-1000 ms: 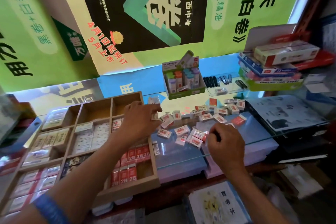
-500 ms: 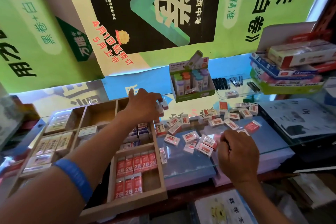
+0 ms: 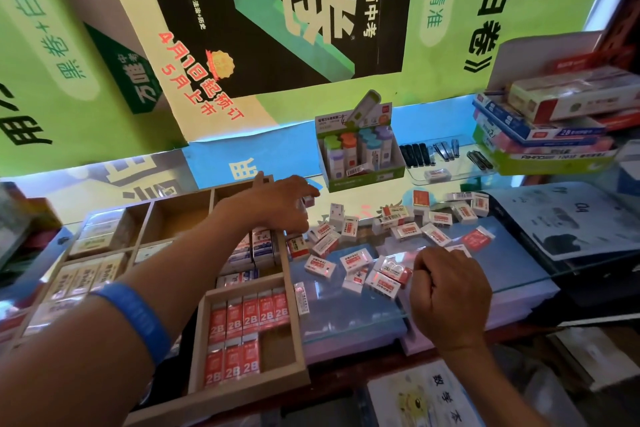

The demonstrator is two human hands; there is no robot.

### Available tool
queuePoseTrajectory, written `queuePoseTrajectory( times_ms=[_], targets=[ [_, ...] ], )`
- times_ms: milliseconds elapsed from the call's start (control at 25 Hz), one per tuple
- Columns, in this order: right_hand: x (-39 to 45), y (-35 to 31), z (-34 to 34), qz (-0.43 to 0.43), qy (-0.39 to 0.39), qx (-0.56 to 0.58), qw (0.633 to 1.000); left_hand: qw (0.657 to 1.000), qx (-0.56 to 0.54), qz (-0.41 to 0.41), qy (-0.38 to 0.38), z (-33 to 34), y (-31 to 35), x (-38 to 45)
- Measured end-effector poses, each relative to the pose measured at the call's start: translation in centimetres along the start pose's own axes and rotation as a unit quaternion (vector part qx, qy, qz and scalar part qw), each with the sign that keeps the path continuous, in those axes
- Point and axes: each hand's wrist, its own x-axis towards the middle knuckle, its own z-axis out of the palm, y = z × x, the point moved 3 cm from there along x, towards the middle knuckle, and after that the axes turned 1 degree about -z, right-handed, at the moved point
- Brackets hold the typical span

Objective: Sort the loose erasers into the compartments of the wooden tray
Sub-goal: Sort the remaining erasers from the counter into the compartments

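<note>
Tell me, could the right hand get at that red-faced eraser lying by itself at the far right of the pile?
Probably yes. The right hand rests on the glass counter, fingers curled, just short of the red eraser. Only flat white erasers lie nearby, and nothing tall stands between them.

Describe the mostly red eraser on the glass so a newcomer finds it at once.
Start at the wooden tray and look right across the glass counter to the pile of loose erasers. At its far right edge, beside the printed paper, lies the red eraser. Its neighbours are white with small red labels; its top is almost all red.
</note>
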Motion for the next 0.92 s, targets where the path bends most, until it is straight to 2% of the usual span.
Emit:
queuePoseTrajectory(
  times_ms=[120, 280, 400, 480, 560, 600, 640, 680, 760, 800, 840, 920],
  targets=[
    [0.0, 0.1, 0.0, 0.000, -0.002, 0.001, 1.000, 1.000, -0.001, 0.013, 0.027, -0.2, -0.2, 0.6],
    [-0.1, 0.2, 0.1, -0.003, -0.004, 0.002, 1.000, 0.993, -0.065, 0.036, 0.094, 0.0, -0.4, 1.4],
    [0.0, 0.1, 0.0, -0.005, -0.007, 0.002, 1.000, 0.985, -0.056, 0.038, 0.159, 0.2, -0.2, 1.4],
    [0.0, 0.1, -0.1, -0.006, -0.007, 0.002, 1.000, 0.982, -0.056, 0.034, 0.175, 0.5, -0.1, 1.2],
    [0.0, 0.3, 0.0, -0.005, -0.009, 0.003, 1.000, 0.973, -0.114, 0.014, 0.202, 0.3, 0.0, 0.6],
    [0.0, 0.3, 0.1, -0.004, -0.009, 0.005, 1.000, 0.956, -0.181, -0.001, 0.232, -0.2, -0.1, 0.0],
    [0.1, 0.4, 0.1, -0.001, -0.009, 0.006, 1.000, 0.924, -0.272, -0.015, 0.268, -0.8, -0.1, -0.7],
    [0.2, 0.4, 0.0, 0.002, -0.008, 0.005, 1.000, 0.877, -0.376, -0.029, 0.297, -1.4, -0.1, -1.8],
    [0.1, 0.1, -0.2, 0.008, -0.012, -0.001, 1.000, 0.782, -0.541, -0.047, 0.305, -2.0, -0.2, -4.6],
    [0.1, 0.0, -0.2, 0.011, -0.019, -0.004, 1.000, 0.763, -0.573, -0.045, 0.296, -1.9, -0.2, -6.2],
    [0.0, 0.0, -0.1, 0.014, -0.031, -0.006, 0.999, 0.765, -0.577, -0.034, 0.284, -1.8, -0.2, -7.9],
    [0.3, -0.4, -0.4, 0.036, -0.062, 0.001, 0.997, 0.805, -0.528, 0.004, 0.269, -1.4, -0.1, -11.8]
  ],
)
